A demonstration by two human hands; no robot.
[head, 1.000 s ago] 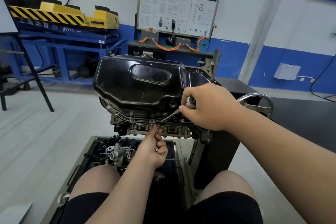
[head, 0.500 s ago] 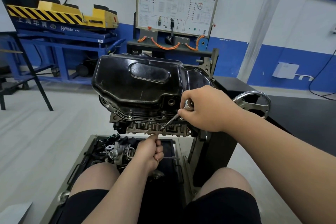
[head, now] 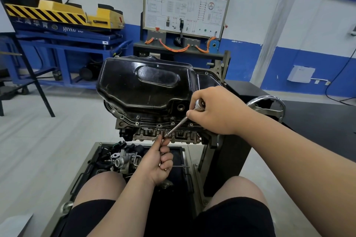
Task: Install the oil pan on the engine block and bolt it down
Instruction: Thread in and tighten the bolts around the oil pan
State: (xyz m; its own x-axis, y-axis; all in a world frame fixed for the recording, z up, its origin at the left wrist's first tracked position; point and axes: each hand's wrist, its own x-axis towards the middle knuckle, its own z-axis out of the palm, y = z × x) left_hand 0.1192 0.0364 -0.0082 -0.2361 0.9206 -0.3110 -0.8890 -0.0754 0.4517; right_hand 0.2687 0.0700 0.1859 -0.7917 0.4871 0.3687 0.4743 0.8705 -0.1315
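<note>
loose engine parts [head: 120, 160] lie in a tray at lower left. the left hand [head: 157, 165] is clenched round small metal pieces [head: 165, 168], one fingertip raised to the tip of the socket wrench [head: 180, 123]. the black oil pan [head: 146, 86] sits on the engine block [head: 147, 133]. the right hand [head: 217, 110] grasps the wrench's head.

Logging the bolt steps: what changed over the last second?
The left hand, clutching bolts, dropped from the oil pan flange. Its fingers now meet the socket driver tip, which tilted down. The right hand grips it as before; the oil pan is unmoved.
</note>
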